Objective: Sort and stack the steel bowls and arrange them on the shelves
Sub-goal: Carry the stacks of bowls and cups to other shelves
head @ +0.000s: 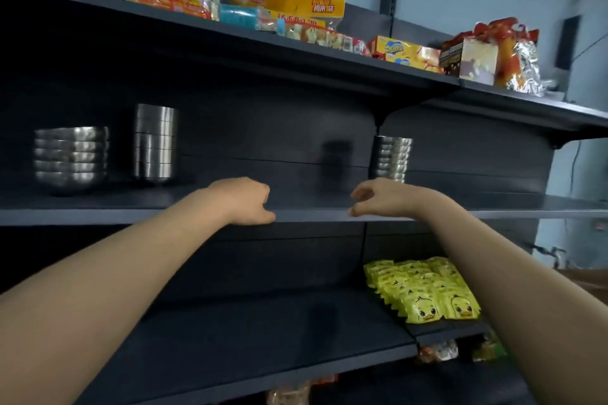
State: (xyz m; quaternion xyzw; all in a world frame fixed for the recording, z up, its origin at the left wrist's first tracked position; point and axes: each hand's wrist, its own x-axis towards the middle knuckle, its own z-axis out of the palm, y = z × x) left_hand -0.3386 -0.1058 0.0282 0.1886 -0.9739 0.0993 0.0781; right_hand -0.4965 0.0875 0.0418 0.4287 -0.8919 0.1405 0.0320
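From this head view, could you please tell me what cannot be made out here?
Head view only:
Right stack: base hidden behind the right hand.
Dark smear on the back panel: too blurred to identify.
Left hand: fingers hidden behind its back.
Middle stack: seams too blurred to count bowls.

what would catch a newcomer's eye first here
Two bare arms reach in from below, the left hand and right hand both empty at the front edge of the middle shelf. On it stand three bowl stacks: a wide stack and a tall stack far left, a third stack behind the right hand. Bright yellow packets fill the right of the shelf below.
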